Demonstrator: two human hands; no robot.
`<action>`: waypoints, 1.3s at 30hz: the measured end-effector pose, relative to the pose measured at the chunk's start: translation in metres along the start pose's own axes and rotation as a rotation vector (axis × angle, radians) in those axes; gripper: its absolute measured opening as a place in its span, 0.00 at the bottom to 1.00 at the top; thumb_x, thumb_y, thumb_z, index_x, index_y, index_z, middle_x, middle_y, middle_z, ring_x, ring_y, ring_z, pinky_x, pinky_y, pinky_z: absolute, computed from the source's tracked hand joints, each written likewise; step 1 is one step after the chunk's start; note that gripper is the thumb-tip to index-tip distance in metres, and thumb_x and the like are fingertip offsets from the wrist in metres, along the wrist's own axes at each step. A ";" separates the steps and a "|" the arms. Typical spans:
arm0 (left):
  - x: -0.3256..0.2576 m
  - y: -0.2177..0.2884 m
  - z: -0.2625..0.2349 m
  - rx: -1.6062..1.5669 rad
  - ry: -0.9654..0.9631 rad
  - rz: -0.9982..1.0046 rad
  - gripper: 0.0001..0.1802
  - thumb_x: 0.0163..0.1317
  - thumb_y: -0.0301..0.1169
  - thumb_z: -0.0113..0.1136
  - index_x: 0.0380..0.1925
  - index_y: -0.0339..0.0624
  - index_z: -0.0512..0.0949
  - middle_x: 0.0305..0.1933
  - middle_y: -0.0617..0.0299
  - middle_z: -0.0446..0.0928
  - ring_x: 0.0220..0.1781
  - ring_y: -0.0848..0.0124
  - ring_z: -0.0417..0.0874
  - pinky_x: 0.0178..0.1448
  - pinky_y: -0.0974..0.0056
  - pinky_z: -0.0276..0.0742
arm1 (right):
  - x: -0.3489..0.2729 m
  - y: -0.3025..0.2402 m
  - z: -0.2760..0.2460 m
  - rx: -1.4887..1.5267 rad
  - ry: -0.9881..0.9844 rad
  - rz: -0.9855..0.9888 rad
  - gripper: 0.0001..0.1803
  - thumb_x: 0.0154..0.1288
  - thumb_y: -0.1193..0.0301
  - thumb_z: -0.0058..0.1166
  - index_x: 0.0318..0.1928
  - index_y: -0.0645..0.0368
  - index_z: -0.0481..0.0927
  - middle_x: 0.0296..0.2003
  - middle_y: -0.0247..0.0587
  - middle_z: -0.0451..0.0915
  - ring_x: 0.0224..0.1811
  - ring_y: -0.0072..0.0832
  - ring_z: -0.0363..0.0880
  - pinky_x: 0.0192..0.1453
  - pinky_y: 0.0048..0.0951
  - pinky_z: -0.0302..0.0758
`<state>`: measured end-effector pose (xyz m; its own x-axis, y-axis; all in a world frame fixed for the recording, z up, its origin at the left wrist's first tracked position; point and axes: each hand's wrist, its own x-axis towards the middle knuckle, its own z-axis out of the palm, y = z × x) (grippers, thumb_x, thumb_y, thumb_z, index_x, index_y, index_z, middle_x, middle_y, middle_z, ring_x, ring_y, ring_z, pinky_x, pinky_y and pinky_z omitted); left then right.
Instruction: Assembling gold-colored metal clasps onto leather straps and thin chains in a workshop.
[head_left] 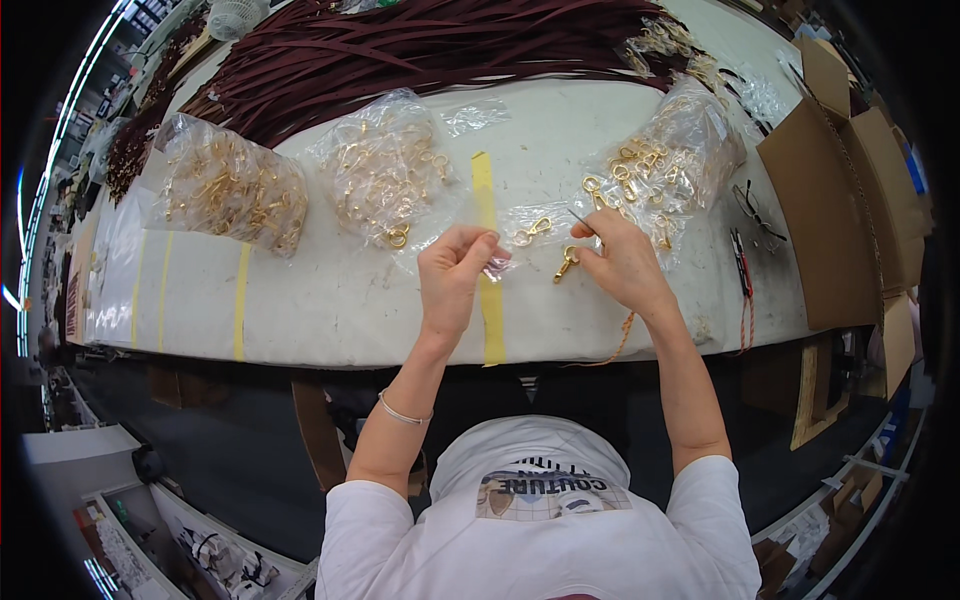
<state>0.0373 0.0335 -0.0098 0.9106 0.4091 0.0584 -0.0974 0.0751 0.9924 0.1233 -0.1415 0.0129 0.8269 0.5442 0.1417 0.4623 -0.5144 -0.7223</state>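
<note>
Overhead view of a worktable [350,300]. The left hand [452,272] is raised over the table edge, its fingers drawn together and pinching a small clear bag [497,262] at the top. The right hand [622,262] is just beside it, fingers closed around a gold clasp [566,264], which hangs below the thumb, between the two hands and above the yellow tape [486,250]. A thin dark pin-like piece [581,219] projects from the right fingertips; what it is cannot be told. Behind the hands lie three clear bags of gold clasps: one at left [228,185], one at centre [385,165], one at right [665,160], open with clasps spilled near the right hand. Maroon straps [400,50] cover the far side. A cardboard box [835,190] stands at right.
</note>
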 end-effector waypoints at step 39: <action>-0.031 -0.009 0.012 -0.370 0.174 -0.173 0.08 0.58 0.28 0.50 0.31 0.32 0.71 0.27 0.55 0.76 0.26 0.71 0.79 0.33 0.68 0.76 | -0.038 -0.019 0.040 1.261 0.115 0.233 0.11 0.52 0.84 0.45 0.39 0.68 0.70 0.26 0.39 0.72 0.21 0.18 0.75 0.10 0.10 0.54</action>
<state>0.0146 0.0089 -0.0193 0.8482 0.5063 -0.1559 -0.1151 0.4635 0.8786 0.0701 -0.1260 -0.0060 0.8986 0.4344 -0.0617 -0.2645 0.4242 -0.8661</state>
